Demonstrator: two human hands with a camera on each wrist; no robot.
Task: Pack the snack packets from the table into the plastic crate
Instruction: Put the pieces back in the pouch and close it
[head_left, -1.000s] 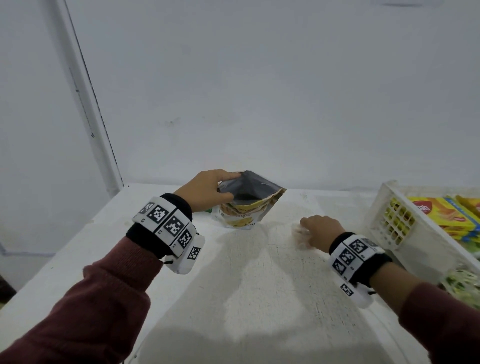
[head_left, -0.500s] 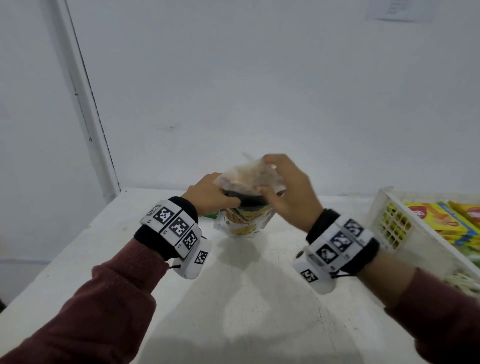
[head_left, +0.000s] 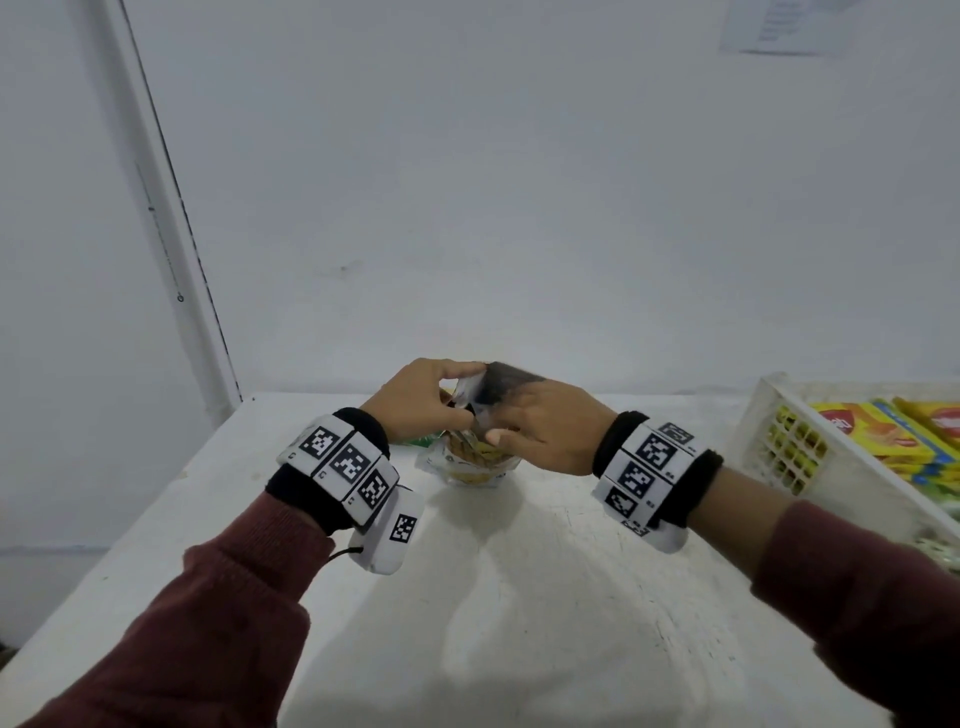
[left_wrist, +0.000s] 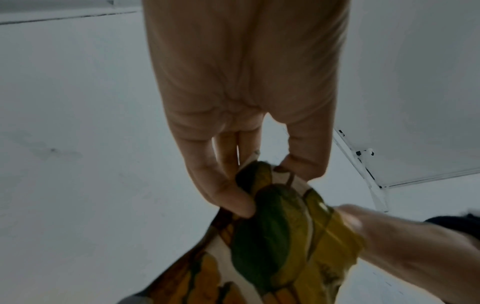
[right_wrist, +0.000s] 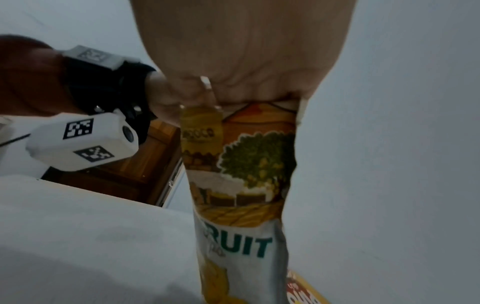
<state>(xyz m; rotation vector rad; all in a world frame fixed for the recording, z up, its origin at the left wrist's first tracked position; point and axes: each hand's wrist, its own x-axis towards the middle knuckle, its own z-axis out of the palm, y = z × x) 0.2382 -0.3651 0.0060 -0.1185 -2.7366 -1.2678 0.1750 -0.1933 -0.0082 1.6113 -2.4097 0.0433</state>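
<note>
A yellow-and-white fruit snack pouch (head_left: 475, 462) stands on the white table (head_left: 519, 597) near the far edge, with its dark mouth (head_left: 506, 382) open upward. My left hand (head_left: 457, 400) pinches the pouch's top edge from the left; in the left wrist view my fingers (left_wrist: 233, 197) curl round the printed pouch (left_wrist: 272, 236). My right hand (head_left: 498, 431) grips the top from the right, covering part of the mouth. In the right wrist view the pouch (right_wrist: 246, 174) hangs below my palm. The white plastic crate (head_left: 769, 441) sits at the right edge.
Several yellow snack packets (head_left: 883, 431) lie in the crate. A green packet (head_left: 418, 441) peeks out behind my left hand. Another packet's corner (right_wrist: 303, 292) shows beside the pouch base. A white wall stands close behind the table.
My right hand lifted a small clear packet off the table, carried it over the pouch mouth, then came down onto the pouch top. The clear packet no longer shows plainly. My left hand kept its hold.
</note>
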